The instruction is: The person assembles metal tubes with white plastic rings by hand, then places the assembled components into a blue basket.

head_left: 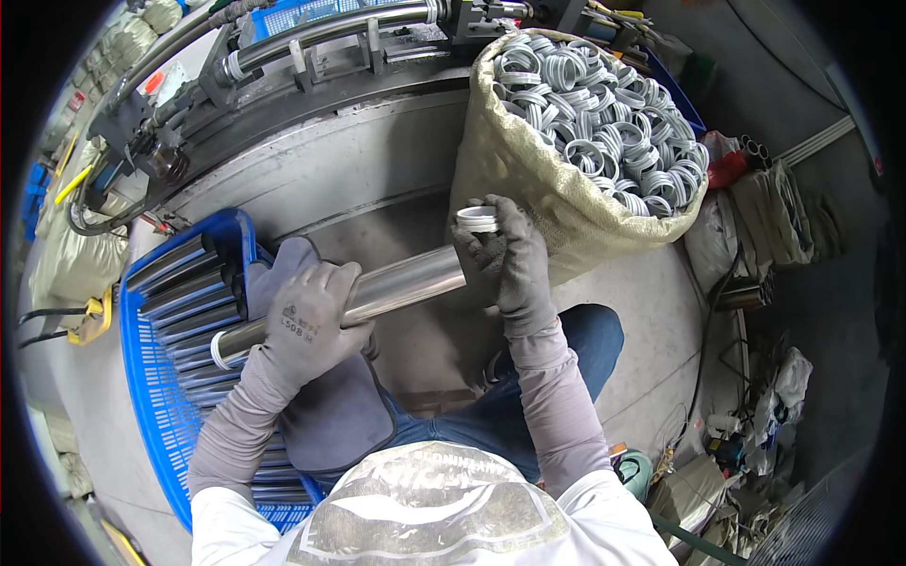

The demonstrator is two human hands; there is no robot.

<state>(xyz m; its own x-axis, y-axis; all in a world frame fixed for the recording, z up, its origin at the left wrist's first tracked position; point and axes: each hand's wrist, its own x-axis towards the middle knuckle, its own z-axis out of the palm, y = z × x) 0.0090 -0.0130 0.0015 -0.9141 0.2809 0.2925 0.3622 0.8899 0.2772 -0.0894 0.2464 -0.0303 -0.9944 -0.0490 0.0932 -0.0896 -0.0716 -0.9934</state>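
Note:
My left hand (pixel 307 316), in a grey glove, is wrapped round a shiny metal tube (pixel 406 283) that lies slantwise in front of me. A white ring (pixel 218 350) sits at the tube's lower left end. Close to the other end, my right hand (pixel 517 264), gloved too, pinches a light grey threaded ring (pixel 477 220) between its fingers and thumb. The fingers hide that tube end, so I cannot tell whether the ring touches it. Just beyond my right hand stands a woven sack (pixel 510 179) heaped with similar rings (pixel 604 113).
To my left, a blue plastic basket (pixel 142 415) holds several dark metal tubes (pixel 189 283). A long metal machine bench (pixel 311 118) runs across the far side, carrying another tube. A grey pad (pixel 335 415) covers my left thigh. Bags and loose clutter (pixel 755 424) lie at the right.

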